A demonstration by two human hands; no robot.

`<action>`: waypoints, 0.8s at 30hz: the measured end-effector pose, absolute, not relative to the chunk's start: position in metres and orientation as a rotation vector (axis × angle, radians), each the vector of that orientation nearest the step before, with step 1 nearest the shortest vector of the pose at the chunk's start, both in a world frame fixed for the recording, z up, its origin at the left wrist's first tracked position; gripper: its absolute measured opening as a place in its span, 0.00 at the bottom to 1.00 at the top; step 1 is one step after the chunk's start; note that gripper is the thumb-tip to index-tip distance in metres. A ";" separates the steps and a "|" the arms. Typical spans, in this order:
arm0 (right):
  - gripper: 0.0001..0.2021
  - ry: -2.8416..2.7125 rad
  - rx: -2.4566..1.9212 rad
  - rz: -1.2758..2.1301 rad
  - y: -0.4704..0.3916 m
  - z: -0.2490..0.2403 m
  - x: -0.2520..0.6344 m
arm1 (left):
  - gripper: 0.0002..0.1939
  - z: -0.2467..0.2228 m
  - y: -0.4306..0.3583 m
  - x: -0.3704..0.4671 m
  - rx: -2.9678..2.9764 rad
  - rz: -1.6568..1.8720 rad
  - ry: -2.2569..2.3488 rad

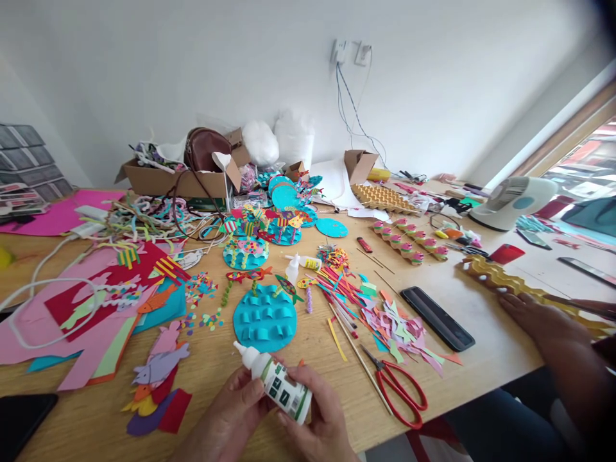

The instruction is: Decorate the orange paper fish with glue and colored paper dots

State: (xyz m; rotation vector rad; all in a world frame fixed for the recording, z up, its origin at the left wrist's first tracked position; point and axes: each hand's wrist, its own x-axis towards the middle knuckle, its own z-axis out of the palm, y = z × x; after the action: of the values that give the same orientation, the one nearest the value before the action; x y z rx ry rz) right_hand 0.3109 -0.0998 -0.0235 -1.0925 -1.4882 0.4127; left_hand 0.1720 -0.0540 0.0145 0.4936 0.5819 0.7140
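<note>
Both my hands hold a white glue bottle point(285, 389) with a pointed nozzle, tilted up to the left. My left hand point(243, 404) closes on its neck end, and my right hand point(320, 410) wraps its base. Just beyond the nozzle lies a blue paper disc point(264, 324) with rows of raised paper loops. Small paper fish point(289, 289) stand by its far edge, next to a purple twisted stem point(308, 300). A second, smaller glue bottle point(292, 269) stands behind the disc. Red-handled scissors point(397, 391) rest to the right of my right hand.
Paper strips point(394, 324), a black phone point(437, 317) and a wooden stick point(363, 369) lie on the right. Cut paper fish point(161, 366) and coloured sheets point(72, 314) spread leftward. At far right, a co-worker's hand point(524, 314) touches an egg-carton strip point(510, 279). Finished blue discs point(245, 253) stand behind.
</note>
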 end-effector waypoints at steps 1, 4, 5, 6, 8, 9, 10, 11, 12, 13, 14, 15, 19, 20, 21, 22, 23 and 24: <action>0.27 -1.496 -1.077 0.421 -0.099 -0.024 0.311 | 0.16 0.014 -0.055 0.173 0.481 0.717 0.584; 0.27 -1.528 -1.054 0.438 -0.097 -0.024 0.311 | 0.17 0.012 -0.056 0.174 0.474 0.701 0.612; 0.28 -1.537 -1.053 0.442 -0.096 -0.024 0.311 | 0.17 0.011 -0.056 0.175 0.477 0.689 0.623; 0.28 -1.540 -1.050 0.446 -0.095 -0.024 0.312 | 0.18 0.009 -0.056 0.175 0.480 0.680 0.631; 0.29 -1.535 -1.037 0.465 -0.094 -0.026 0.313 | 0.18 0.007 -0.055 0.176 0.482 0.673 0.624; 0.30 -1.528 -1.028 0.480 -0.094 -0.027 0.314 | 0.18 0.006 -0.054 0.177 0.489 0.673 0.607; 0.30 -1.513 -1.025 0.501 -0.094 -0.028 0.316 | 0.18 0.004 -0.054 0.177 0.500 0.670 0.585; 0.29 -1.487 -1.035 0.534 -0.095 -0.028 0.317 | 0.18 0.003 -0.053 0.177 0.517 0.663 0.562; 0.27 -1.437 -1.055 0.583 -0.096 -0.028 0.319 | 0.19 0.002 -0.053 0.177 0.544 0.648 0.546; 0.25 -1.359 -1.077 0.652 -0.097 -0.028 0.320 | 0.20 0.001 -0.052 0.176 0.582 0.625 0.540; 0.22 -1.259 -1.095 0.736 -0.099 -0.027 0.321 | 0.20 0.001 -0.052 0.175 0.630 0.604 0.545; 0.21 -1.151 -1.104 0.827 -0.099 -0.026 0.321 | 0.20 0.000 -0.052 0.175 0.685 0.586 0.558; 0.22 -0.822 -1.049 1.062 -0.099 -0.020 0.320 | 0.16 -0.005 -0.049 0.172 0.905 0.570 0.612; 0.23 -0.776 -1.030 1.085 -0.098 -0.019 0.319 | 0.16 -0.006 -0.048 0.172 0.955 0.583 0.623; 0.24 -0.737 -1.007 1.104 -0.097 -0.020 0.318 | 0.16 -0.007 -0.046 0.172 1.011 0.597 0.633; 0.25 -0.708 -0.984 1.122 -0.096 -0.020 0.317 | 0.17 -0.006 -0.044 0.171 1.077 0.607 0.641; 0.25 -0.687 -0.963 1.136 -0.095 -0.022 0.317 | 0.18 -0.004 -0.042 0.171 1.158 0.615 0.651; 0.26 -0.670 -0.945 1.145 -0.094 -0.023 0.317 | 0.19 -0.002 -0.041 0.170 1.259 0.621 0.660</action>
State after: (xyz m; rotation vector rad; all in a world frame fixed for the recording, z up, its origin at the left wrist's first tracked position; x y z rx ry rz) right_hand 0.3172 -0.0942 -0.0229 -0.9446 -0.6705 1.1451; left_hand 0.1705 -0.0408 -0.0021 1.2591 0.6602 0.6206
